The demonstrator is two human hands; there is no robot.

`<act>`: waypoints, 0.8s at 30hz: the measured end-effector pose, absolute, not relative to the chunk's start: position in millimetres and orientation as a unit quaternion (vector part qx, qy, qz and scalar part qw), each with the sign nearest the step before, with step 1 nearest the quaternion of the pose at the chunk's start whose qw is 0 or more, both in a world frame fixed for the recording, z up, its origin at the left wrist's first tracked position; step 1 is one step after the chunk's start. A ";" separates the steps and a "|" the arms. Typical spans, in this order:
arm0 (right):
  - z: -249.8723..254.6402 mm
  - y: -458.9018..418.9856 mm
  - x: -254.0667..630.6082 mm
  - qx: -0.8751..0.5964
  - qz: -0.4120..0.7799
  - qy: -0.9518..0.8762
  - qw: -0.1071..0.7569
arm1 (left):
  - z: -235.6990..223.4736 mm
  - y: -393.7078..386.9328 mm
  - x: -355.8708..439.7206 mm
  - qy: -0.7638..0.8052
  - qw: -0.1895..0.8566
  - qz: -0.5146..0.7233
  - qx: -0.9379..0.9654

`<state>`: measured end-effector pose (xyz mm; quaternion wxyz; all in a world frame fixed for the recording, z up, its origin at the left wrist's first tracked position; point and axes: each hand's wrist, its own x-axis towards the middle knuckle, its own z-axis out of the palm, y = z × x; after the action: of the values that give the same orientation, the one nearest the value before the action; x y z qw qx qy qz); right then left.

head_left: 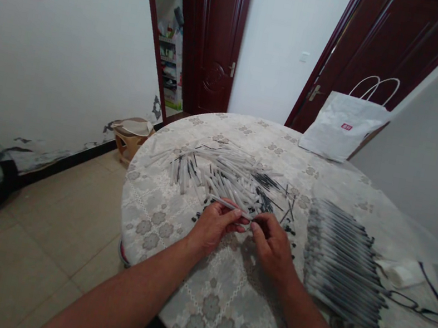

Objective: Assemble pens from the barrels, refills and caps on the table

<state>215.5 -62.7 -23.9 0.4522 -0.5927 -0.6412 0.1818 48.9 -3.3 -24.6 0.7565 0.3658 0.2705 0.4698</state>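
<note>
Left hand [214,224] is pinching a tube [226,204] at the near edge of the loose pile [227,187], presumably steadying its end for the right hand [273,246]; whether that one is gripping, cannot tell. Stacked tubes [348,260] are lying right of the pile, likely for separation.

A white paper bag [342,126] and black-framed eyeglasses [402,300] rest on the patterned tablecloth [228,301].

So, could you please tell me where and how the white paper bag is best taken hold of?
I would take both looped handles together, reaching in from above. They rise from the top of the white paper bag, which stands upright near the table's far right edge, and their open loops should let fingers pass through.
</note>
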 end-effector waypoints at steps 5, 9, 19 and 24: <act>-24.3 -61.4 216.9 -0.595 0.196 -0.656 0.422 | -23.7 -4.1 49.9 0.279 0.763 0.451 0.369; -23.4 -62.7 215.6 -0.585 0.202 -0.648 0.444 | -22.9 -3.8 50.3 0.286 0.759 0.458 0.364; -23.3 -60.6 213.6 -0.589 0.168 -0.661 0.433 | -25.6 -2.6 50.5 0.275 0.762 0.448 0.377; -26.7 -60.9 215.3 -0.579 0.183 -0.645 0.464 | -27.6 -0.9 50.9 0.278 0.757 0.462 0.369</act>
<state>215.3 -60.9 -26.7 0.4640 -0.5788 -0.6450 0.1833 50.9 -0.9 -27.6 0.7569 0.3692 0.2782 0.4619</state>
